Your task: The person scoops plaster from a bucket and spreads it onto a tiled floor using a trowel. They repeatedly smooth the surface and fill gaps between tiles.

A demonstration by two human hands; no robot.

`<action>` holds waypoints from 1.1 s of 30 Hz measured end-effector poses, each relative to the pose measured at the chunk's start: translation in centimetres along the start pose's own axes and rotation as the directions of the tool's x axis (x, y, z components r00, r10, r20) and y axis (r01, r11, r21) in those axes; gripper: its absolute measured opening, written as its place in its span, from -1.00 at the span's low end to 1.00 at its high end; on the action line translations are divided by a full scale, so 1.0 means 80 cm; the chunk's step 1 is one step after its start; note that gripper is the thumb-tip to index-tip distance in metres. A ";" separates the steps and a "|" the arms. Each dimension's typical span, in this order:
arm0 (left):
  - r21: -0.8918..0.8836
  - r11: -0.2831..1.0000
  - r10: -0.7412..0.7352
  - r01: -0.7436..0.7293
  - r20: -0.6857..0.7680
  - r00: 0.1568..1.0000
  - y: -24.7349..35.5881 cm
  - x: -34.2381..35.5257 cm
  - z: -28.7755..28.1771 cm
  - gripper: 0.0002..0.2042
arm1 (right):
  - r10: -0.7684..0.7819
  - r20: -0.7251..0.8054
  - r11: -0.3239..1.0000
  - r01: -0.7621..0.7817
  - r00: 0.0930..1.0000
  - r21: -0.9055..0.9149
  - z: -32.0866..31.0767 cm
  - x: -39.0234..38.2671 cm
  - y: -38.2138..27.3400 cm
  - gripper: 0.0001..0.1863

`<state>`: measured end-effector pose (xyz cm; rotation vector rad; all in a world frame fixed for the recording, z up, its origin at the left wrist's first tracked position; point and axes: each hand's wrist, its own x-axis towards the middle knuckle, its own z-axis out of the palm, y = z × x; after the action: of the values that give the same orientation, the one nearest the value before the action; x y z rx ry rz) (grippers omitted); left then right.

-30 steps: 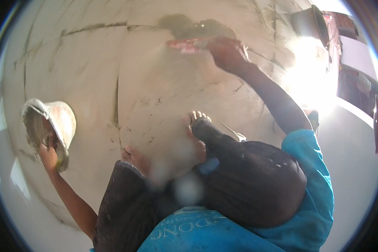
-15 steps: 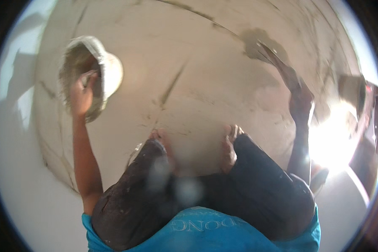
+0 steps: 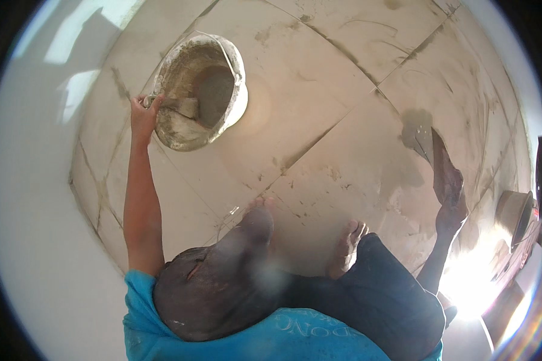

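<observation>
A white bucket [image 3: 239, 99], coated with dried grey-brown mortar inside, stands on the tiled floor at the upper left. Some grey mix [image 3: 215, 96] lies in its bottom. My left hand [image 3: 143, 111] is closed at the bucket's left rim. From its fingers a mortar-coated scoop-like tool [image 3: 185, 107] reaches into the bucket; its exact kind is unclear. On the right, my right hand [image 3: 453, 186] is low over the floor, seemingly closed on a dark, thin-edged piece [image 3: 438, 147]. Its tip meets a wet grey patch [image 3: 414, 126] on the tiles. Shadow hides the fingers.
Pale tiles [image 3: 319, 90] with dark joint lines and smears cover the floor. My bare feet [image 3: 348, 246] are planted in front of me. A white wall [image 3: 36, 198] runs along the left. Another bucket-like container [image 3: 512, 210] stands at right beside strong glare.
My left hand has moved from inside the bucket to its left rim. The view has shifted, so the bucket sits farther right. My right hand remains by the wet patch.
</observation>
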<state>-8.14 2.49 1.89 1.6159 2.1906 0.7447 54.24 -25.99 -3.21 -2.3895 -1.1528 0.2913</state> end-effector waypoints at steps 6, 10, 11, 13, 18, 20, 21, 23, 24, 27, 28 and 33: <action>-0.386 0.873 -0.096 0.299 0.465 0.880 -0.029 0.050 0.020 -0.40 | -0.018 0.041 0.998 0.021 0.999 -0.054 -0.009 0.014 0.014 -0.60; -0.454 0.837 -0.041 0.306 0.505 0.862 -0.031 0.064 0.003 -0.36 | 0.068 0.053 0.990 -0.061 0.996 -0.128 -0.033 0.027 -0.044 -0.61; -0.423 0.856 -0.043 0.297 0.514 0.857 -0.037 0.066 -0.003 -0.35 | 0.088 0.031 0.985 -0.082 0.996 -0.154 -0.029 0.020 -0.049 -0.61; -0.365 0.889 -0.046 0.278 0.531 0.846 -0.045 0.065 -0.012 -0.34 | 0.027 -0.011 0.980 -0.029 1.000 -0.197 -0.023 0.009 -0.057 -0.60; -0.464 0.831 -0.054 0.307 0.482 0.874 -0.048 0.030 -0.002 -0.35 | -0.341 -0.096 0.896 0.292 0.935 -0.333 -0.012 -0.015 -0.075 -0.44; -0.495 0.816 -0.054 0.297 0.446 0.893 -0.060 0.023 -0.008 -0.38 | -0.288 -0.078 0.919 0.253 0.954 -0.301 -0.006 -0.021 -0.112 -0.51; -0.496 0.820 -0.055 0.287 0.431 0.901 -0.070 0.020 -0.014 -0.40 | -0.162 -0.048 0.959 0.145 0.986 -0.244 -0.002 -0.026 -0.138 -0.59; -0.528 0.815 -0.011 0.239 0.397 0.918 -0.068 0.022 -0.001 -0.44 | -0.064 -0.039 0.979 0.055 0.997 -0.196 0.001 -0.040 -0.159 -0.64; -0.546 0.810 0.007 0.216 0.377 0.926 -0.064 0.023 0.006 -0.47 | -0.098 -0.039 0.976 0.088 0.994 -0.200 0.002 -0.048 -0.165 -0.65; -0.552 0.833 0.224 -0.034 0.280 0.934 -0.071 0.029 0.007 -0.53 | -0.119 -0.052 0.903 0.087 0.992 -0.421 0.015 -0.087 -0.165 -0.74; -0.511 0.858 0.130 0.051 0.311 0.941 -0.062 0.021 -0.001 -0.51 | -0.140 -0.064 0.890 0.097 0.988 -0.445 0.026 -0.095 -0.141 -0.76; -0.699 0.705 0.112 0.118 0.275 0.955 -0.090 0.029 0.010 -0.45 | -0.226 0.037 0.889 0.222 0.973 -0.402 0.063 -0.143 -0.183 -0.73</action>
<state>-14.09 3.21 -2.83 1.2014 1.4051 1.0904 35.18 -25.46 -0.45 -2.5576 -1.5984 -0.0449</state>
